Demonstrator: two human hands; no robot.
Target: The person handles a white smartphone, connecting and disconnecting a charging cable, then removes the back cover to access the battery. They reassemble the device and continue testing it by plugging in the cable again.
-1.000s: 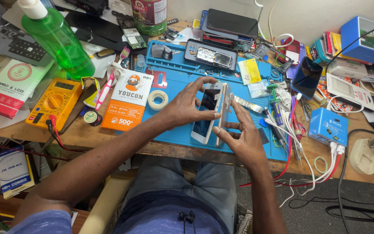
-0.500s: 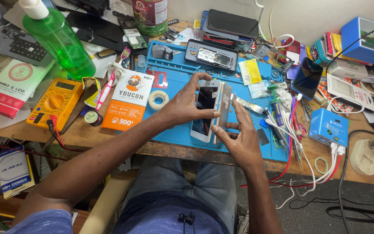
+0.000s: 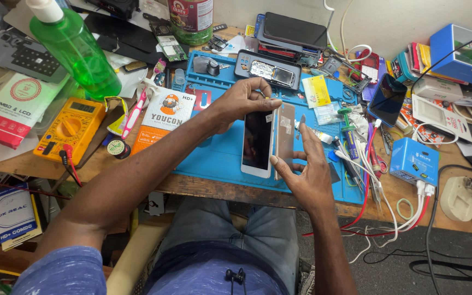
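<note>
The left hand [image 3: 241, 101] grips the top end of a white-framed phone screen panel [image 3: 258, 143], fingers curled over its upper edge. The panel is held upright above the blue work mat [image 3: 214, 158], dark glass facing the camera. The right hand [image 3: 304, 169] holds the phone body [image 3: 285, 136], a thin tan-backed slab standing just beside the panel on its right: thumb at the lower left edge, fingers spread along the right side. The long edges of panel and body meet or nearly meet along the seam; whether they are joined cannot be told.

Both parts sit over the middle of the mat, which lies on the wooden desk [image 3: 411, 210].

Surrounding items:
- Yellow multimeter [image 3: 71, 129], left of the mat, with red and black leads trailing off the desk edge.
- Green liquid bottle [image 3: 75, 49] with white cap, far left rear.
- Orange-and-white packet [image 3: 162, 117], on the mat's left border.
- Pink-handled brush [image 3: 132, 112], beside the packet.
- Opened phone in a dark case [image 3: 267, 70], at the rear of the mat.
- Blue box-shaped charger [image 3: 413, 161], right of the mat, with white cables hanging from it.
- Dark phone [image 3: 387, 99], lying tilted, right rear.
- Small roll of tape [image 3: 118, 148], near the multimeter
</note>
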